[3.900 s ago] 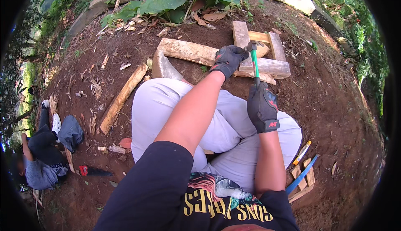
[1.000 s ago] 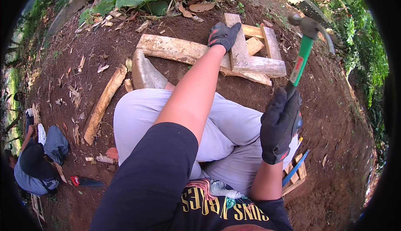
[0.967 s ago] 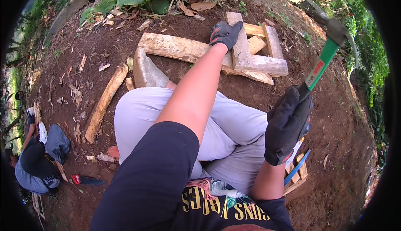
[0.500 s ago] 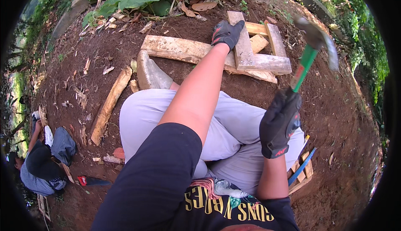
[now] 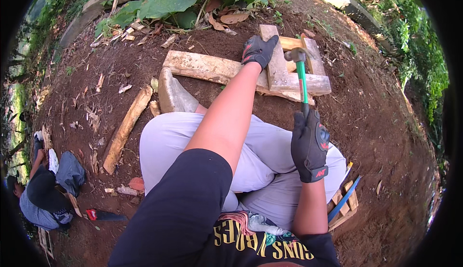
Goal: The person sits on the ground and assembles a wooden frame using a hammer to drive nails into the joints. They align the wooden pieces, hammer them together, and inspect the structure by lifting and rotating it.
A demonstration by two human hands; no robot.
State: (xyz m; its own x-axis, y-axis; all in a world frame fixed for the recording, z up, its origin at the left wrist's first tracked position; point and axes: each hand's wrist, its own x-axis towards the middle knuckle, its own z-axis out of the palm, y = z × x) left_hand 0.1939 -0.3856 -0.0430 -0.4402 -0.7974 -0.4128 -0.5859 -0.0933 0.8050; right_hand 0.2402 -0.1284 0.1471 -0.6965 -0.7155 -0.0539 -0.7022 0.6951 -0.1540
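My right hand, in a dark glove, is wrapped round the lower handle of a claw hammer with a green shaft. The hammer's metal head is over the right part of a small wooden frame; whether it touches the wood I cannot tell. My gloved left hand grips the frame's left board near its far end, fingers partly hidden. Under the frame runs a long rough plank, its left end against my boot.
A peeled log piece lies on the soil at left. Beside my right leg are a blue-bladed tool and wood offcuts. Another person sits at far left near a red-handled saw. Large leaves grow beyond.
The hammer has come down and left from the right side to over the frame, and my right hand has shifted slightly left. My left hand keeps its hold on the frame.
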